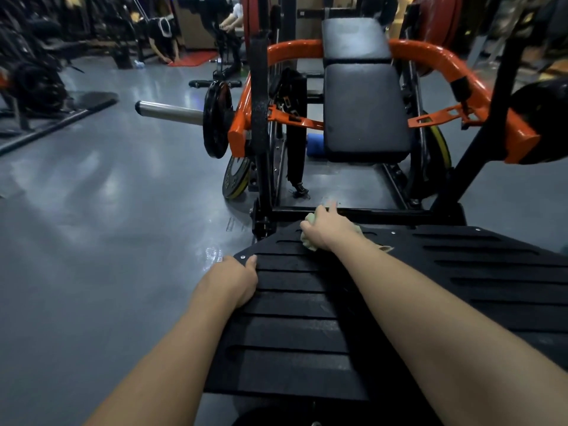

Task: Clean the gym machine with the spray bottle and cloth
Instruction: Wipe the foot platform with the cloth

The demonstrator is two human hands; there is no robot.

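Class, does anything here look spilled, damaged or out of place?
A small glistening wet patch lies on the floor just off the footplate corner, beside the left hand, probably spray. Nothing else stands out.

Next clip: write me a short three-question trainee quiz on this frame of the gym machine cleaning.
1. True or false: the right hand holds the cloth against the black footplate.
2. The left hand grips: A) the footplate's left edge, B) the spray bottle, C) nothing.
3. Short answer: is the spray bottle in view?

Key: 1 true; 2 A; 3 no.
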